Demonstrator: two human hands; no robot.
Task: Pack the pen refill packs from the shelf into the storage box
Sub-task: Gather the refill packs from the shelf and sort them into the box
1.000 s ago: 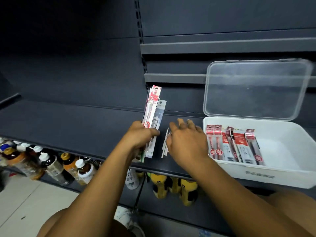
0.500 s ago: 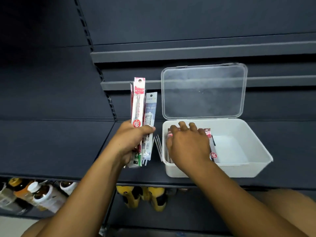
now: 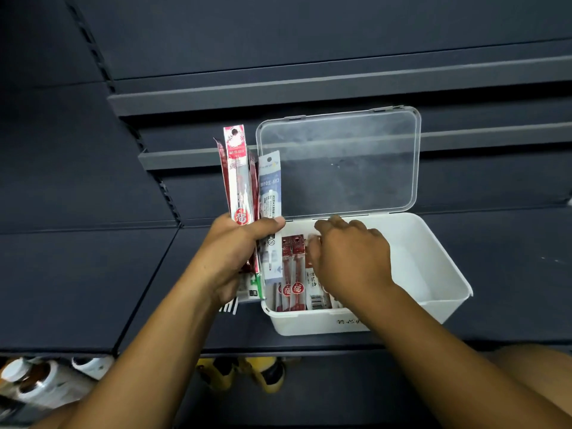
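My left hand (image 3: 235, 258) grips a bundle of pen refill packs (image 3: 240, 181), red ones and a pale blue one, held upright just left of the storage box. The white storage box (image 3: 439, 274) sits on the dark shelf (image 3: 77, 289) with its clear lid (image 3: 340, 165) standing open. Several red and white refill packs (image 3: 294, 274) lie side by side in its left half. My right hand (image 3: 353, 261) is palm down inside the box over those packs, thumb and fingertips pinching a whitish pack at their far end. A few white packs (image 3: 230, 308) lie on the shelf under my left hand.
The box's right half shows bare white floor. Below the shelf stand capped bottles (image 3: 37, 382) at the left and yellow bottles (image 3: 247, 373) in the middle. Dark shelf rails run behind the lid.
My right hand has moved from the loose packs on the shelf into the box. My view has swung right, bringing the box to the middle. The left hand keeps holding its bundle.
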